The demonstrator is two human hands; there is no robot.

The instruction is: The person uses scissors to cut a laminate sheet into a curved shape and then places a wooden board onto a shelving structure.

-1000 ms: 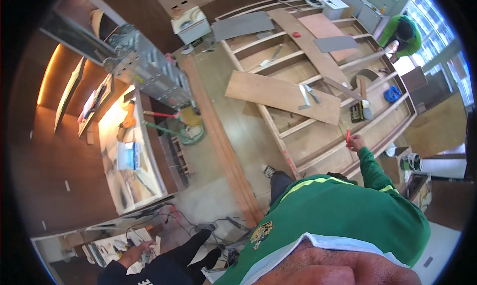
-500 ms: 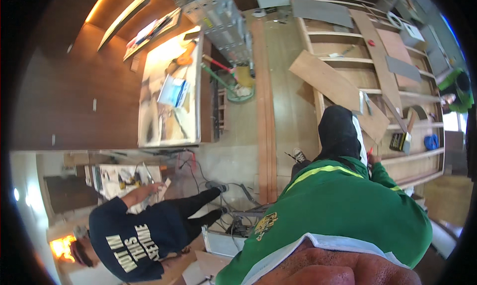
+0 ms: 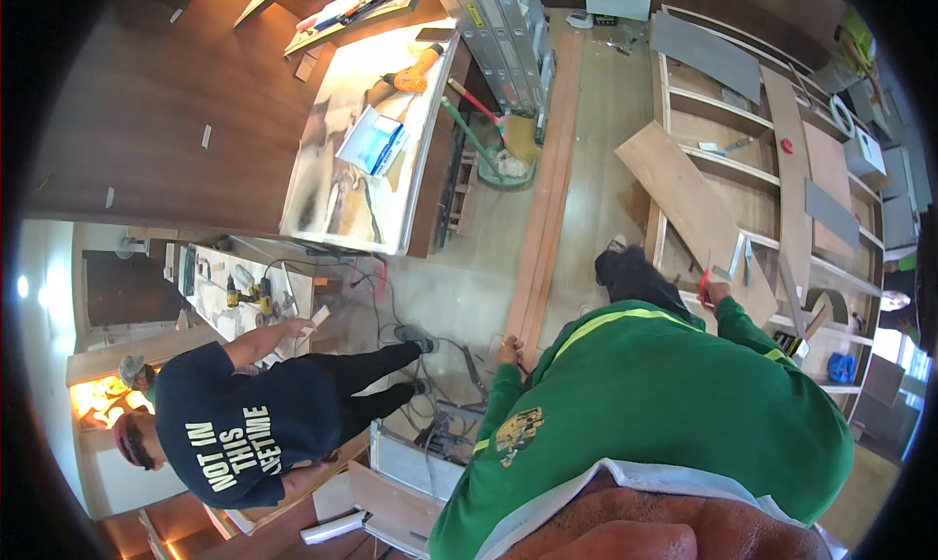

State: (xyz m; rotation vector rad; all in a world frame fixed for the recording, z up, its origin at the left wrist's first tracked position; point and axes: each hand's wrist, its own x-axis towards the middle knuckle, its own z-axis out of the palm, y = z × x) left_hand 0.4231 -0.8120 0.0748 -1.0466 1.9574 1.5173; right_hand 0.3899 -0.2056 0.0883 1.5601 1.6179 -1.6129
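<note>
My left hand [image 3: 510,351] hangs out past the green sleeve, over the long brown boards [image 3: 535,277] on the floor; its fingers are loosely apart and nothing shows in them. My right hand [image 3: 719,292] is closed round a small red-handled tool [image 3: 704,284], whose exact kind I cannot make out. It is beside the lower end of a loose plywood panel [image 3: 684,193], which lies aslant on a wooden frame [image 3: 728,164]. Near that hand, a flat metal piece [image 3: 728,257] rests on the panel.
A co-worker in a dark shirt [image 3: 244,413] stands at left by a worktable with drills [image 3: 256,298]. Cables [image 3: 396,330] trail over the floor. A counter [image 3: 337,233] holds an orange drill [image 3: 415,71]; a ladder [image 3: 498,42] stands beside it. A blue tape roll [image 3: 841,367] lies at right.
My left hand has come into view beside the boards. My right hand, with the red-handled tool, has risen along the panel's edge. The view has shifted, and more of the ladder's surroundings show.
</note>
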